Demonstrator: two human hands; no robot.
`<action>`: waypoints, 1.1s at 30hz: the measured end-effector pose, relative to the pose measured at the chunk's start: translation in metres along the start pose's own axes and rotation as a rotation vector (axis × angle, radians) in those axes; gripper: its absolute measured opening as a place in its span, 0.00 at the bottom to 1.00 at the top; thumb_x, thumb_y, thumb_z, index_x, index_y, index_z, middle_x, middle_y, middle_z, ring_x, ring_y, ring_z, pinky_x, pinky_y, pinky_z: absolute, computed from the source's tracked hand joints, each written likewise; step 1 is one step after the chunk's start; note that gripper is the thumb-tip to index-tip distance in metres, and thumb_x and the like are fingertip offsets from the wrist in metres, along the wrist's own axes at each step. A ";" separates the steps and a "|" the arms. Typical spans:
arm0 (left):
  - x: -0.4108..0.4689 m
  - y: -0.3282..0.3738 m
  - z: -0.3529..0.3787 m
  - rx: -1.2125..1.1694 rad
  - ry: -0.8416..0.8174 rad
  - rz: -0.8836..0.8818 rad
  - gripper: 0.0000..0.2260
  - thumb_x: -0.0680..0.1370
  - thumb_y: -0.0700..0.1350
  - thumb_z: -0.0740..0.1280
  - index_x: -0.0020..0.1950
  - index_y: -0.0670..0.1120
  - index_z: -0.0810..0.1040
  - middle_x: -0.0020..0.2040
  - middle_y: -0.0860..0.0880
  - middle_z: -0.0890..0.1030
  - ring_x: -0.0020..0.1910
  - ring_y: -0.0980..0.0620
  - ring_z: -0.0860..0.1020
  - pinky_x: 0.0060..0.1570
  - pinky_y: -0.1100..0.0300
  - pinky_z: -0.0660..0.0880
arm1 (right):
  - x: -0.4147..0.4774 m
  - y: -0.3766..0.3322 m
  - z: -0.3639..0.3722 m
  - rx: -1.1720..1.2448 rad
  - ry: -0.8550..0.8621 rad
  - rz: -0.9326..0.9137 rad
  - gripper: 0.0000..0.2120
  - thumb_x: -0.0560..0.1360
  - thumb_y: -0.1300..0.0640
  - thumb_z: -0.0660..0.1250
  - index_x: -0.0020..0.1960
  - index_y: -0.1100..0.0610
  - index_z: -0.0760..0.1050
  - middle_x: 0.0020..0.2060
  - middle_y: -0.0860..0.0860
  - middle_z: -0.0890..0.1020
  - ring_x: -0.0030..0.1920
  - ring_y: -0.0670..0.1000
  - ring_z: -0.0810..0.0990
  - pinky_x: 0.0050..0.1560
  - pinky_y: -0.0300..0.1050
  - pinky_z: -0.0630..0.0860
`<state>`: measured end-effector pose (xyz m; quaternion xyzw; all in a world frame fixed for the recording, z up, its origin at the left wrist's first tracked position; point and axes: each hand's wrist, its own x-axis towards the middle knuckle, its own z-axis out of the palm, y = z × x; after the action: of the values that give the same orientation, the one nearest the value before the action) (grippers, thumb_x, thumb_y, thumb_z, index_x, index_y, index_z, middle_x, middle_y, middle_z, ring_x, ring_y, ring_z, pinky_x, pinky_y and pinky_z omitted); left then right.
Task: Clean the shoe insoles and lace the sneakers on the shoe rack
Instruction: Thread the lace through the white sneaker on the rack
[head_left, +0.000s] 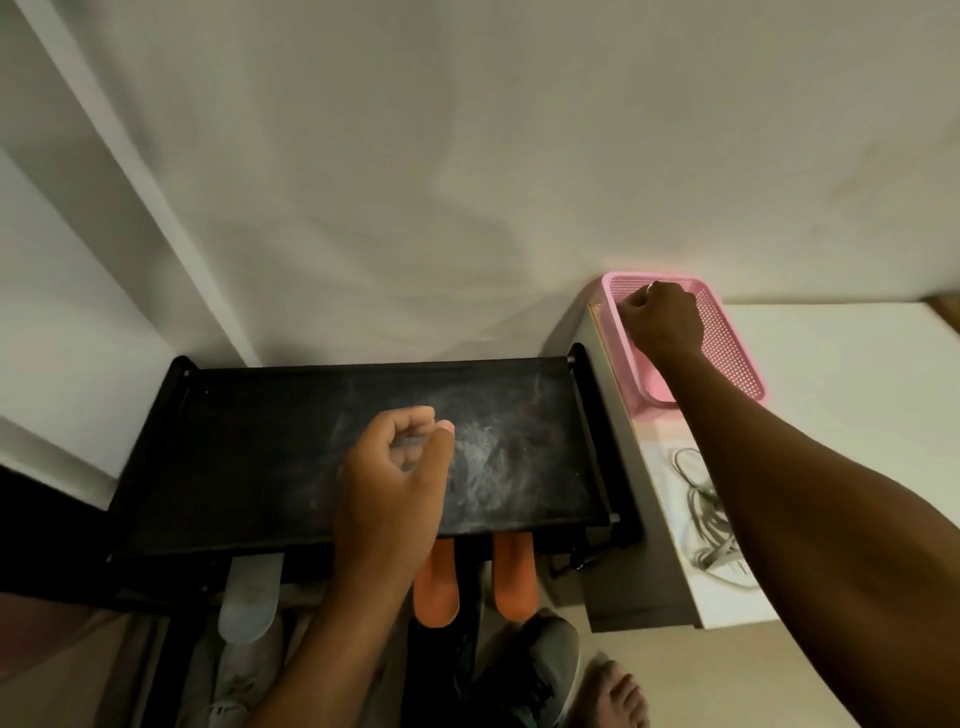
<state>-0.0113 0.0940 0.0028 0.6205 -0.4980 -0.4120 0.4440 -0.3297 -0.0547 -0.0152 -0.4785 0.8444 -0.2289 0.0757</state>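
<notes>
While the right hand (662, 322) reaches into the pink basket (737, 353) on the counter (831, 364) right of the shoe rack (260, 457), its grip closed, contents hidden, probably fetching something, the left hand (389, 483) hovers half-curled and empty over the rack's dusty top. Insoles (436, 587) poke out below its front edge, likely airing; laces (711, 519) lie on the counter.

Shoe rack (260, 457): black, top shelf flat and smeared with whitish dust, standing against the far wall at centre-left.
Grey insole (249, 597): pale grey, lying lengthwise, its rounded end sticking out from under the rack's near edge, on the left.
Orange insoles (436, 587): two, side by side, rounded ends poking out under the near edge, right of centre.
Laces (709, 519): grey, loosely tangled, on the white surface to the right of the rack.
Sneakers (540, 670): grey, on the floor near the rack's right side; details blurred.
</notes>
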 end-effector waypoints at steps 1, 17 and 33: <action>-0.001 0.000 0.000 -0.001 0.000 0.002 0.05 0.78 0.48 0.71 0.54 0.53 0.81 0.48 0.58 0.83 0.47 0.69 0.79 0.40 0.78 0.72 | 0.000 -0.001 -0.005 0.022 -0.004 -0.005 0.10 0.77 0.53 0.69 0.42 0.56 0.85 0.35 0.51 0.84 0.37 0.54 0.83 0.47 0.53 0.82; 0.005 0.014 -0.049 0.025 0.052 -0.081 0.05 0.74 0.51 0.65 0.44 0.58 0.80 0.47 0.54 0.85 0.47 0.50 0.84 0.50 0.47 0.82 | -0.180 -0.124 -0.046 0.528 -0.058 -0.284 0.05 0.76 0.54 0.70 0.44 0.54 0.84 0.40 0.43 0.85 0.42 0.39 0.82 0.46 0.31 0.76; -0.042 -0.189 -0.222 0.713 -0.217 -0.605 0.11 0.80 0.49 0.63 0.50 0.46 0.83 0.51 0.43 0.85 0.47 0.41 0.83 0.47 0.52 0.82 | -0.430 -0.182 0.168 0.405 -0.874 -0.238 0.05 0.74 0.51 0.70 0.42 0.50 0.83 0.35 0.44 0.83 0.37 0.42 0.82 0.42 0.46 0.82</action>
<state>0.2414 0.1877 -0.1170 0.8046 -0.4489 -0.3886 0.0090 0.0978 0.1756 -0.1188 -0.5983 0.6119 -0.1736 0.4874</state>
